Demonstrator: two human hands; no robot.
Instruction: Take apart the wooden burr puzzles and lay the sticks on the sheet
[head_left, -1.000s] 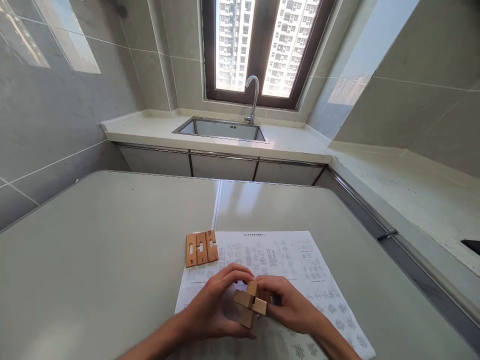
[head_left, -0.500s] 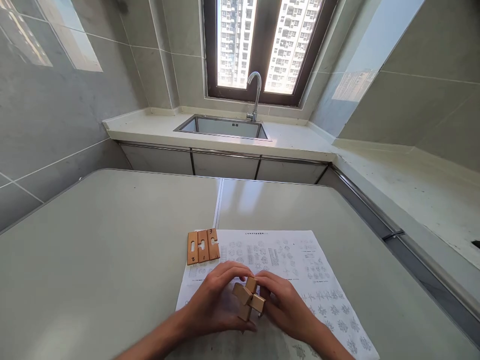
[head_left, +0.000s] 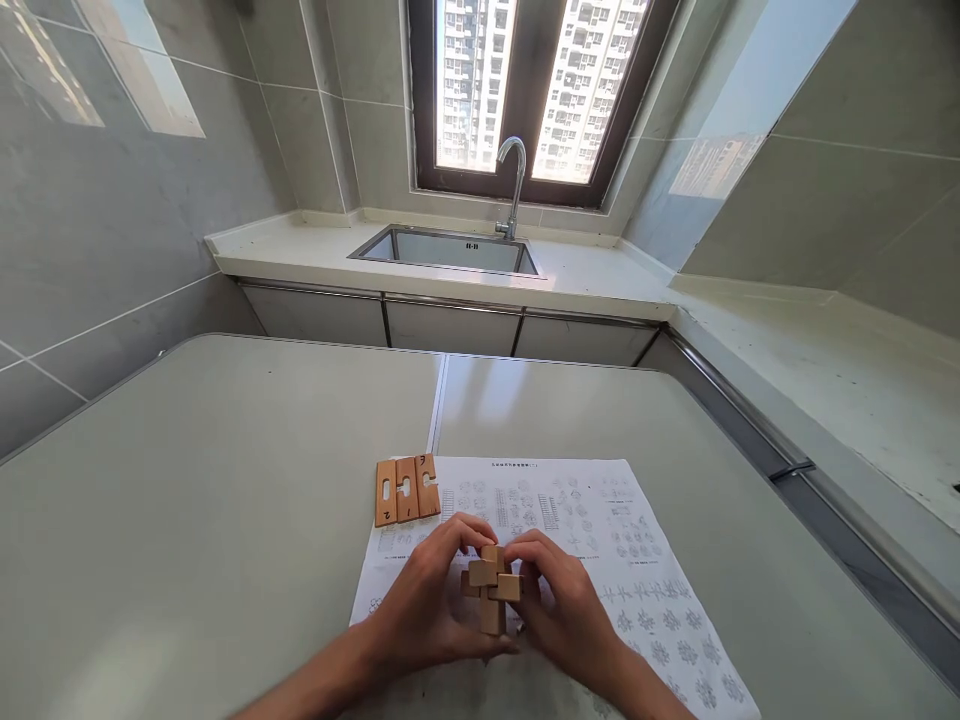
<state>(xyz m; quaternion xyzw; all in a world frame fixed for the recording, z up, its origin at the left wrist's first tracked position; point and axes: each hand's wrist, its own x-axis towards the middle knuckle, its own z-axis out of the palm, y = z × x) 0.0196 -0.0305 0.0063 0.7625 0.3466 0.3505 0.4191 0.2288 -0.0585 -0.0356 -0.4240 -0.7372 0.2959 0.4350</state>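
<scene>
Left hand (head_left: pixel 431 610), right hand (head_left: pixel 559 610) both grip one interlocked light-wood cross puzzle (head_left: pixel 489 585); three notched wooden bars (head_left: pixel 406 490) (side by side) on printed white sheet (head_left: pixel 600 530).

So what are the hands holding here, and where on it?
Both hands hold one interlocked cross of pale wooden puzzle bars above the printed sheet: left hand at its left side, right hand at its right.

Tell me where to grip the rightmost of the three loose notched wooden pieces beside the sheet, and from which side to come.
Grip the rightmost notched piece by its two short ends, from above. It lies flat, its left long edge tight against the middle piece, so a pinch across its width probably has no finger room. The right edge is free, resting over the instruction sheet, so sliding it right first should also work.
</scene>
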